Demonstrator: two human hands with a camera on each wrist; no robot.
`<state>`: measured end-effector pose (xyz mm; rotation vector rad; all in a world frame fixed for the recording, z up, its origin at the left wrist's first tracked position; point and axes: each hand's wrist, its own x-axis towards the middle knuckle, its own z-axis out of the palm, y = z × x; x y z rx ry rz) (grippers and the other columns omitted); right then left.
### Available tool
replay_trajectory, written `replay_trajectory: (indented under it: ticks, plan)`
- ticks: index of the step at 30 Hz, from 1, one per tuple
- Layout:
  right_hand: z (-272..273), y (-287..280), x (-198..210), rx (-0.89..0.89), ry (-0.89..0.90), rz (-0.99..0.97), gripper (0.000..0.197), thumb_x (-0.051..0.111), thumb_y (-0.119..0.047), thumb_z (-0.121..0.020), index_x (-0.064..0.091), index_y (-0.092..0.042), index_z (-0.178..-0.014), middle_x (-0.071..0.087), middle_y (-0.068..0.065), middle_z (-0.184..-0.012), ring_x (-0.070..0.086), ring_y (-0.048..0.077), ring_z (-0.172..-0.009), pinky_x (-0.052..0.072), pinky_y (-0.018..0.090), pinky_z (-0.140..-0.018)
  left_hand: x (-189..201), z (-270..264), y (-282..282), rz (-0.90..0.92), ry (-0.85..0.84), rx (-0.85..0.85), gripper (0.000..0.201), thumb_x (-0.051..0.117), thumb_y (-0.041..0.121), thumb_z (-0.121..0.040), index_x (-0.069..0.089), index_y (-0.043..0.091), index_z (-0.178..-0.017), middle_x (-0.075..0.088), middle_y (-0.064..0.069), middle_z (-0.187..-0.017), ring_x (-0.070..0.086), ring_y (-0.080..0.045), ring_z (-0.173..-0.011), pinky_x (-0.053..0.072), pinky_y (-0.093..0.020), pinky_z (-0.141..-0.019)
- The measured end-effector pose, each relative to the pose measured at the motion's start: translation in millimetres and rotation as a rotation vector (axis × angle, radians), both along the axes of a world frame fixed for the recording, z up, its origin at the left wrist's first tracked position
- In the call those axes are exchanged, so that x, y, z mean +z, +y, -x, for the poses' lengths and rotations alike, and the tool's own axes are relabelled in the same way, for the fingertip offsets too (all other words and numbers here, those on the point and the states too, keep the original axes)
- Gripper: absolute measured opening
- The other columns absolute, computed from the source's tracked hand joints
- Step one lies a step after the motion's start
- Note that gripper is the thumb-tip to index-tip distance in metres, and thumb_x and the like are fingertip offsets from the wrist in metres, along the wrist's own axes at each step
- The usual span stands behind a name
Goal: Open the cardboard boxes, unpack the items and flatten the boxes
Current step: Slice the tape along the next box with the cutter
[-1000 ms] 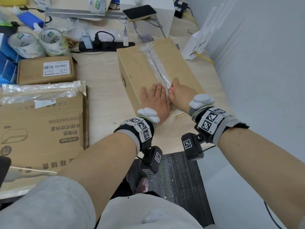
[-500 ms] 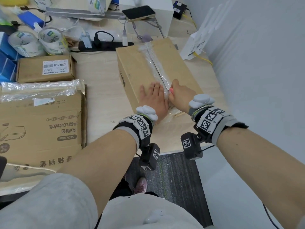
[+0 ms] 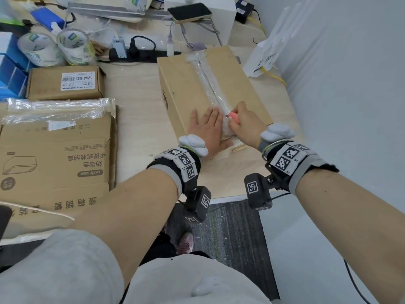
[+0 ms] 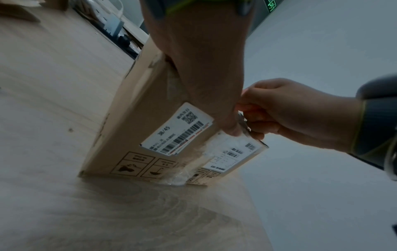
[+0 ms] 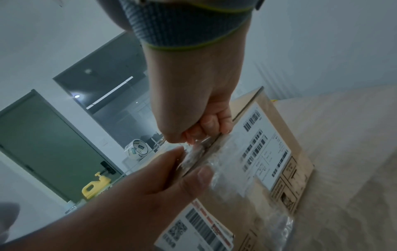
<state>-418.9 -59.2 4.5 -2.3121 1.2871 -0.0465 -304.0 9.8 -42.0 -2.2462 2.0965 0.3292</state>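
My left hand [image 3: 209, 128] lies flat, fingers straight, pressing the top of the brown cardboard box [image 3: 188, 84] on the pale wooden worktop [image 3: 135, 119], thumb hooked over its near edge. My right hand [image 3: 245, 121] is curled in a fist around a small pink-handled cutter [image 3: 232, 116], tip at the clear tape strip [image 3: 208, 77] running along the box's centre seam, just beside my left fingers. White barcode labels [image 4: 178, 130] sit on the box's near end. A flattened printed carton [image 3: 54, 154] lies well apart on the left.
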Motion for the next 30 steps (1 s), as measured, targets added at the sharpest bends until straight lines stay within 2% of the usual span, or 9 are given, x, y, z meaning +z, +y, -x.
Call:
replay_trajectory:
  ticks: [5, 11, 15, 18, 20, 24, 27, 30]
  plan:
    - [-0.8, 2.0, 1.5, 0.011, 0.098, -0.001, 0.023, 0.041, -0.015, -0.097, 0.039, 0.001, -0.114, 0.056, 0.015, -0.087, 0.056, 0.034, -0.08, 0.043, 0.04, -0.07, -1.5, 4.1, -1.1, 0.011, -0.048, 0.013, 0.088, 0.029, 0.066, -0.092, 0.006, 0.006, -0.152, 0.002, -0.007, -0.161, 0.0, -0.02, -0.148, 0.002, -0.055, -0.117]
    - [5.8, 6.6, 1.1, 0.031, 0.106, -0.026, 0.021, 0.04, -0.015, -0.097, 0.038, 0.0, -0.112, 0.056, 0.016, -0.084, 0.057, 0.035, -0.077, 0.04, 0.037, -0.064, -1.4, 4.5, 0.5, -0.002, -0.037, 0.004, 0.087, 0.029, 0.065, -0.093, 0.005, 0.006, -0.152, 0.003, -0.007, -0.161, 0.0, -0.02, -0.148, 0.001, -0.056, -0.116]
    - [10.2, 8.9, 2.6, 0.04, 0.102, -0.014, 0.019, 0.039, -0.017, -0.099, 0.038, -0.001, -0.111, 0.057, 0.016, -0.083, 0.058, 0.036, -0.077, 0.041, 0.039, -0.065, -2.1, 5.1, -1.4, 0.003, -0.05, 0.01, 0.088, 0.028, 0.066, -0.093, 0.004, 0.006, -0.152, 0.002, -0.007, -0.161, 0.0, -0.02, -0.148, 0.002, -0.055, -0.116]
    - [14.2, 15.0, 2.5, 0.045, 0.093, 0.017, 0.022, 0.038, -0.018, -0.1, 0.038, 0.0, -0.113, 0.057, 0.016, -0.082, 0.058, 0.035, -0.076, 0.037, 0.036, -0.061, 0.2, 4.9, -0.9, -0.011, -0.052, 0.011, 0.088, 0.028, 0.066, -0.093, 0.004, 0.006, -0.152, 0.002, -0.008, -0.161, 0.0, -0.021, -0.148, 0.003, -0.055, -0.116]
    - [16.3, 18.9, 0.9, 0.046, 0.067, 0.039, 0.022, 0.038, -0.018, -0.1, 0.038, 0.001, -0.113, 0.058, 0.016, -0.081, 0.058, 0.036, -0.075, 0.038, 0.037, -0.06, 2.0, 9.8, -0.1, -0.023, -0.063, 0.018, 0.084, 0.028, 0.061, -0.095, 0.002, 0.005, -0.152, 0.0, -0.008, -0.161, -0.002, -0.022, -0.148, 0.003, -0.055, -0.117]
    - [13.9, 20.6, 1.5, 0.023, 0.04, 0.031, 0.023, 0.039, -0.019, -0.1, 0.038, 0.0, -0.113, 0.062, 0.02, -0.088, 0.06, 0.038, -0.079, 0.044, 0.042, -0.067, 4.5, 25.7, 6.9, -0.014, -0.014, 0.021, 0.065, 0.027, 0.04, -0.103, 0.0, 0.007, -0.153, -0.003, -0.007, -0.161, -0.004, -0.021, -0.148, 0.002, -0.052, -0.117]
    - [17.2, 21.2, 2.7, 0.013, 0.061, 0.022, 0.024, 0.038, -0.021, -0.1, 0.038, -0.001, -0.114, 0.061, 0.018, -0.088, 0.059, 0.036, -0.08, 0.043, 0.041, -0.068, 0.7, 27.0, 9.2, -0.011, -0.015, 0.01, 0.071, 0.029, 0.046, -0.101, 0.0, 0.007, -0.152, -0.003, -0.007, -0.161, -0.002, -0.02, -0.148, 0.002, -0.051, -0.117]
    - [20.1, 25.6, 2.7, 0.023, 0.061, 0.029, 0.024, 0.038, -0.02, -0.1, 0.038, 0.0, -0.114, 0.059, 0.016, -0.085, 0.059, 0.036, -0.079, 0.039, 0.037, -0.063, 0.6, 23.8, 10.3, -0.019, -0.05, -0.016, 0.079, 0.035, 0.05, -0.098, -0.002, 0.006, -0.152, -0.005, -0.009, -0.161, -0.003, -0.022, -0.148, 0.003, -0.05, -0.117]
